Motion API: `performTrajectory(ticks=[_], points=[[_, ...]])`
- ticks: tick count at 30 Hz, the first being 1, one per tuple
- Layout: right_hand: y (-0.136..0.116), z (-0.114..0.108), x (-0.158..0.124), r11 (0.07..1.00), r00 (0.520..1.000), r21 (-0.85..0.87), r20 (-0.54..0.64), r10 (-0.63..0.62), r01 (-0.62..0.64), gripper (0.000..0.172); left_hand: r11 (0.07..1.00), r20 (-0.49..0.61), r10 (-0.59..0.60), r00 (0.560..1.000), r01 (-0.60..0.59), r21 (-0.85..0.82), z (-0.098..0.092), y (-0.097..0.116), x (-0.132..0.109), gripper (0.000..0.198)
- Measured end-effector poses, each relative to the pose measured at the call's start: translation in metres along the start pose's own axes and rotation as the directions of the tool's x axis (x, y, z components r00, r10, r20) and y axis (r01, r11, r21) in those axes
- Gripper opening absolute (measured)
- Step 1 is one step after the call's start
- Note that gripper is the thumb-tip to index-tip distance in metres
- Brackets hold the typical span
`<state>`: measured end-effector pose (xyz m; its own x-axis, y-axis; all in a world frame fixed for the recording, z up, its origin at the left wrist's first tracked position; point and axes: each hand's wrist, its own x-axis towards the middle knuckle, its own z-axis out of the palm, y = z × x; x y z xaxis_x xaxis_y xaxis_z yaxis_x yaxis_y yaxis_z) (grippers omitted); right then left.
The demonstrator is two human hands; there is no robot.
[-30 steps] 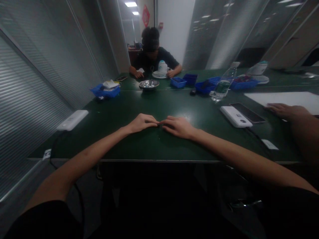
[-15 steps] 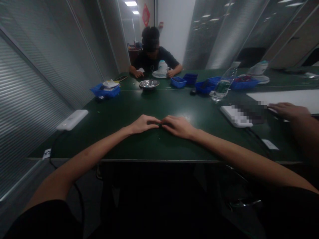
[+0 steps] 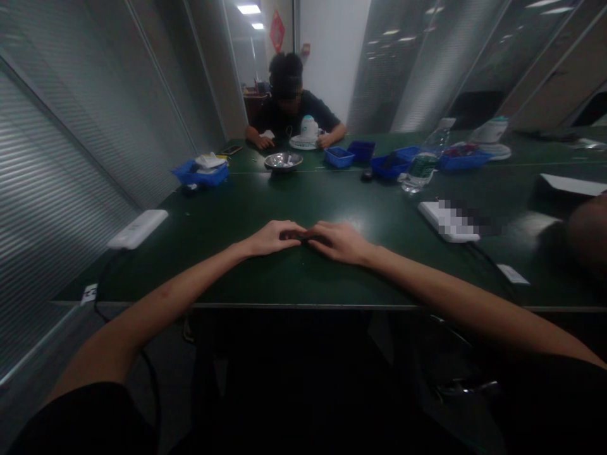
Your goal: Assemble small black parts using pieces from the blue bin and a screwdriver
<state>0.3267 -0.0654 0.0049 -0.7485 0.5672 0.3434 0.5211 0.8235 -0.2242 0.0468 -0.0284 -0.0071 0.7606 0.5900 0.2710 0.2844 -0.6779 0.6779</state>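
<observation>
My left hand [image 3: 274, 238] and my right hand [image 3: 340, 241] rest on the dark green tabletop [image 3: 265, 281], their fingertips meeting in front of me. The left fingers curve toward the thumb in a pinch. On the other side, the right fingers are bent the same way. Something small and dark seems to lie between the fingertips, too hidden and dim to name. Both forearms reach in from the bottom corners.
White power banks or adapters with cables [image 3: 138, 229] [image 3: 448, 221] lie left and right. Behind are a metal bowl [image 3: 283, 165], blue baskets [image 3: 202, 177] [image 3: 339, 158] and a clear bottle [image 3: 420, 170]. A person [image 3: 296, 104] sits opposite. Another person's arm [image 3: 590, 227] is at the right.
At the right, the other person's hand has drawn back toward the edge, and the white flat thing there has shifted right. My own hands have barely moved.
</observation>
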Motion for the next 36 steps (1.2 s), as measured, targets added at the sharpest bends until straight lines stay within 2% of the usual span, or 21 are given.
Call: performTrajectory(ticks=[5,9,19,26,36], points=[[0.0013,0.0025,0.0002,0.999,0.999,-0.026,-0.026,0.039,-0.039,0.029,0.999,-0.004,-0.027,1.000,0.027,-0.018,0.0009,-0.0009,-0.0001,0.054],[0.0014,0.0015,0.0002,1.000,1.000,-0.016,-0.021,-0.008,0.007,0.029,0.999,0.016,-0.038,0.999,0.039,-0.036,0.0010,0.0008,-0.0001,0.062],[0.0004,-0.0003,0.0003,0.997,0.997,-0.012,0.007,-0.081,0.081,0.032,0.999,0.018,-0.025,1.000,0.026,-0.042,0.0009,0.0029,-0.0003,0.057],[0.0034,0.0038,0.0009,0.998,1.000,-0.051,-0.022,0.020,-0.021,0.030,1.000,0.012,-0.008,1.000,0.008,0.005,0.0006,0.0019,-0.0007,0.058],[0.0015,0.0023,0.0000,0.994,0.994,-0.004,-0.010,-0.113,0.113,0.032,1.000,0.030,-0.003,1.000,0.004,-0.026,-0.0002,0.0029,-0.0008,0.057]])
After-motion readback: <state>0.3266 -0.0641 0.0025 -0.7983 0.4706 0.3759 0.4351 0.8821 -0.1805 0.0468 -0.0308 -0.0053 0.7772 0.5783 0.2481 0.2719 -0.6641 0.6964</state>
